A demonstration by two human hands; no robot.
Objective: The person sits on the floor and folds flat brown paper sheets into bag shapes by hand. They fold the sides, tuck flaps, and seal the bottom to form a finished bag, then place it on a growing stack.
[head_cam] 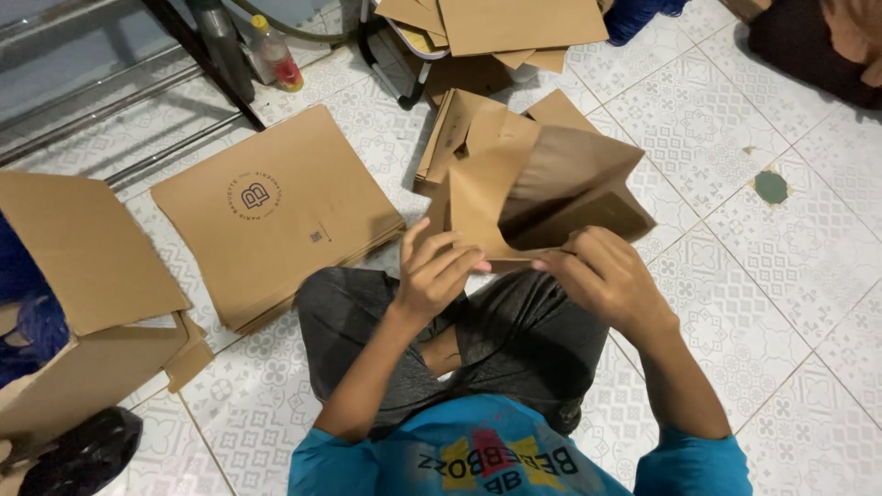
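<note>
I sit cross-legged on a tiled floor, holding a brown paper bag (542, 188) with its mouth spread open above my knees. My left hand (436, 268) grips the bag's near left edge, fingers spread over the paper. My right hand (602, 271) pinches the near right edge of the same bag. To my left lies a flat stack of brown paper bags (276, 211) with a round printed mark on top. Behind the held bag more flat brown bags (459, 124) lie piled on the floor.
An open cardboard box (83, 303) stands at the left with a black plastic bag (83, 455) beside it. More brown sheets (514, 28) rest on a stool at the top. A plastic bottle (276, 55) stands near dark metal legs. Someone's dark clothing (808, 46) shows at the top right.
</note>
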